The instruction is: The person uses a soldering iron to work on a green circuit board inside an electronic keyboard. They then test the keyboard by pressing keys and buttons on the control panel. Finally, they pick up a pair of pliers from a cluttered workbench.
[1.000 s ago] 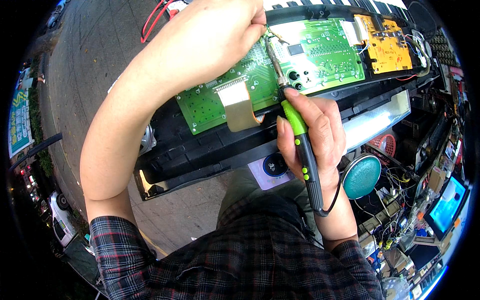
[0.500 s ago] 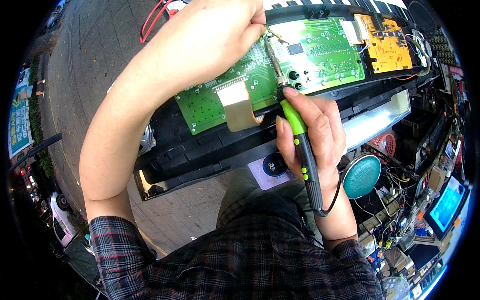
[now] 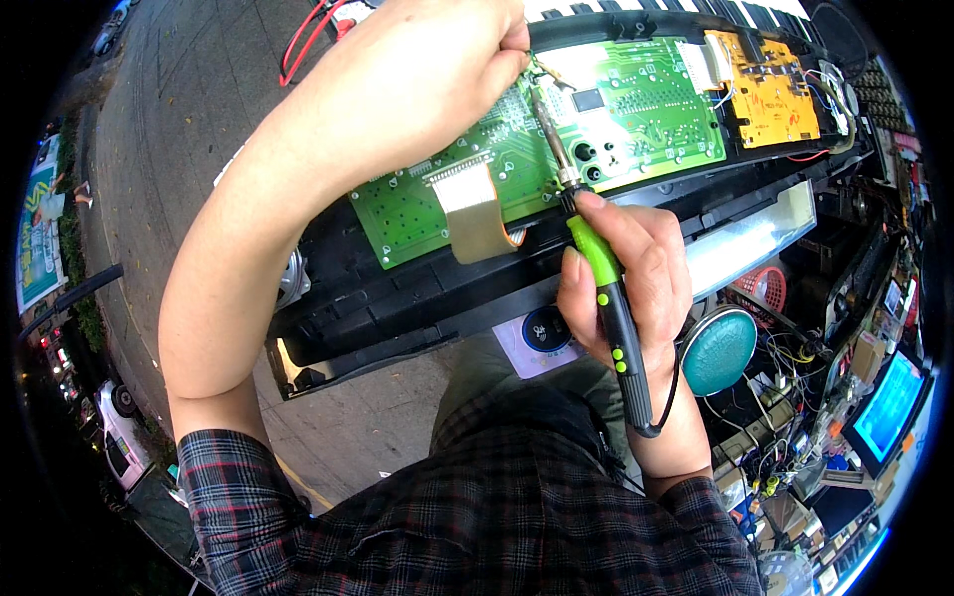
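Observation:
My right hand (image 3: 646,263) is closed around the black-and-green grip of a soldering iron (image 3: 596,248). The iron's metal shaft points up and a little left over a green circuit board (image 3: 656,109), its tip close to my left fingertips. At the board's far edge my left hand (image 3: 447,65) is closed in a pinch. A small piece with thin leads (image 3: 549,74) shows beside those fingertips; what exactly they hold is hidden. The board lies in the opened black case (image 3: 397,308) of an electronic keyboard, and a flat ribbon cable (image 3: 477,219) hangs from its near side.
An orange circuit board (image 3: 773,104) sits right of the green one, with white and black piano keys (image 3: 760,14) beyond. Red wires (image 3: 290,55) lie at the far left. A round teal stool seat (image 3: 719,351), a red basket (image 3: 763,288) and a lit screen (image 3: 887,405) are to my right.
My right hand has drawn the soldering iron slightly back toward me and to the right. The left hand stays almost in place.

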Motion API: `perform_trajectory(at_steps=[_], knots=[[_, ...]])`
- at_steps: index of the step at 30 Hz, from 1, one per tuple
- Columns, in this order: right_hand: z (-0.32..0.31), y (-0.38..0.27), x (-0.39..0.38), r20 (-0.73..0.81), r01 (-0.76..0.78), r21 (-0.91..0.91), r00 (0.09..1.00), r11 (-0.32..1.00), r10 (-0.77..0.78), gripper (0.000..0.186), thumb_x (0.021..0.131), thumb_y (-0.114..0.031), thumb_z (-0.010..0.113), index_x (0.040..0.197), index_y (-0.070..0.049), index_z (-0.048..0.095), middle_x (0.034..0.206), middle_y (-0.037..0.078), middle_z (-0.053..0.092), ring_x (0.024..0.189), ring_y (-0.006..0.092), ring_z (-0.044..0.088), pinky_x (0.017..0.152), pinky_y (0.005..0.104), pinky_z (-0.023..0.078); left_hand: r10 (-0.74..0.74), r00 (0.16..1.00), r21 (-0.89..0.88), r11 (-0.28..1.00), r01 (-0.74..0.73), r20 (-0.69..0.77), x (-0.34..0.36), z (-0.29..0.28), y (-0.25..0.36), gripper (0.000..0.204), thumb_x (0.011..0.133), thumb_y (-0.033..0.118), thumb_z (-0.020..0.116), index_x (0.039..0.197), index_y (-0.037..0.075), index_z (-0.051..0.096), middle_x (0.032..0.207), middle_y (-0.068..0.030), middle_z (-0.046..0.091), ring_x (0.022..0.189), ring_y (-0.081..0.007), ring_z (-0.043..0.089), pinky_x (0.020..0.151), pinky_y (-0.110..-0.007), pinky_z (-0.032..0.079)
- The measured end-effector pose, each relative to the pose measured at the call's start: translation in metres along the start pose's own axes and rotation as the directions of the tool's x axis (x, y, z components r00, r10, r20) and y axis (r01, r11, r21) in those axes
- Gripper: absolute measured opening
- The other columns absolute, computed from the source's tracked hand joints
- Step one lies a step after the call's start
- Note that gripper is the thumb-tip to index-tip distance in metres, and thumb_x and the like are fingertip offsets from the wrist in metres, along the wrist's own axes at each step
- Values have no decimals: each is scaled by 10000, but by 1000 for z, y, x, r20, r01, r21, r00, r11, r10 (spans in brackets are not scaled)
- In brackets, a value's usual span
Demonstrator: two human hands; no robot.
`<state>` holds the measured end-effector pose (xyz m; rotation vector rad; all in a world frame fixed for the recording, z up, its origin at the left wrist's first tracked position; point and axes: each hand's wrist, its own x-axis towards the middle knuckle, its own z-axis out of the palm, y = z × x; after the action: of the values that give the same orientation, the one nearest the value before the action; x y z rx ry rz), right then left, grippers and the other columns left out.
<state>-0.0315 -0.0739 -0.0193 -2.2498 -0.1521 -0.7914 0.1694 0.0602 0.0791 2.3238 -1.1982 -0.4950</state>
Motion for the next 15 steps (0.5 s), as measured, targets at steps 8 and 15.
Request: perform_trajectory(at_steps=[8,15], knots=[[0,-2,1,5,-13,22,1000,1000,13,390,915,-33,745,1292,56,697,993,165,733,828,258,693,749,346,564,-41,999,-44,998,42,30,5,6,-14,120,997,52,653,1006,-55,706,845,-208,739,808,-312,760,780,-403,595],[0,0,0,3,-10,19,1000,1000,10,391,918,-41,748,1294,54,700,988,158,734,828,255,693,747,343,564,-10,1000,-8,1000,10,5,-2,-3,6,112,998,50,652,1004,-53,695,822,-196,731,788,-301,751,767,-399,586]])
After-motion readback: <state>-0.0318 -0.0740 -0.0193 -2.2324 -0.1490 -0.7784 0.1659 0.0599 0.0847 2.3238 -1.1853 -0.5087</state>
